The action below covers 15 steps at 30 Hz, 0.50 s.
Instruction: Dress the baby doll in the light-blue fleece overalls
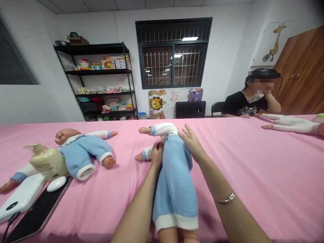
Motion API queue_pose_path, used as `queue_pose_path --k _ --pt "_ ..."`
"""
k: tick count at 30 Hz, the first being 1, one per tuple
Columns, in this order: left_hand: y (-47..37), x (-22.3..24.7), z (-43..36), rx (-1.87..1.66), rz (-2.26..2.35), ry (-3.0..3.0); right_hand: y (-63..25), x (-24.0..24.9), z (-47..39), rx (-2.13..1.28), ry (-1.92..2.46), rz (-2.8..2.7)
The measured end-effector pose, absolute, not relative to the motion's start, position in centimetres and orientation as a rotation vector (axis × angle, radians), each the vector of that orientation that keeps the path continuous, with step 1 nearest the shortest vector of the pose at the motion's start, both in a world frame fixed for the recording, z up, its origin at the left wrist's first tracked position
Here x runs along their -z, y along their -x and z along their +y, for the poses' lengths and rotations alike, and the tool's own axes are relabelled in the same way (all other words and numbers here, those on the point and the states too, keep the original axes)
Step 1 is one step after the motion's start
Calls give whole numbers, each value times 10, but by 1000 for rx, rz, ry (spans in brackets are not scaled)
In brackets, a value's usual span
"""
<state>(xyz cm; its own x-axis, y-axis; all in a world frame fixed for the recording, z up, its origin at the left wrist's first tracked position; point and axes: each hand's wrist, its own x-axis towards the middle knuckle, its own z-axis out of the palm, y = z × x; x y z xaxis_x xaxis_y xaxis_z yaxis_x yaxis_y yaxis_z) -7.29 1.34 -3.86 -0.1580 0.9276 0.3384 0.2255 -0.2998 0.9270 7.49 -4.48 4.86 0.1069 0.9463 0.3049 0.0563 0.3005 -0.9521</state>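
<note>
A baby doll (177, 179) in fluffy blue trousers with white cuffs and a white top lies on its side in front of me, legs toward me. Its head is out of sight behind the clothing. My left hand (157, 153) is closed at the doll's left side near the waist, its fingers curled on the clothing. Against the right side of the doll's waist rests my right hand (191, 141), fingers stretched out and apart. Both small doll hands point left, one of them just beyond my left hand.
A second doll (83, 148) in blue lies at the left, beside a pump bottle (48, 160), a white power bank (22, 195) and a dark phone (37, 212) with a white case (56, 184) on it. A seated person (250, 98) and a white-clothed doll (291, 122) are at the far right.
</note>
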Motion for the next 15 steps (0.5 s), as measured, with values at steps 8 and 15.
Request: queue_pose_path --k 8,15 --pt "73 26 -7 -1010 1923 -1781 -98 -35 -19 -709 1140 -1564" --pt "70 15 -8 -1053 1838 -1799 -108 15 -4 -799 954 -1415"
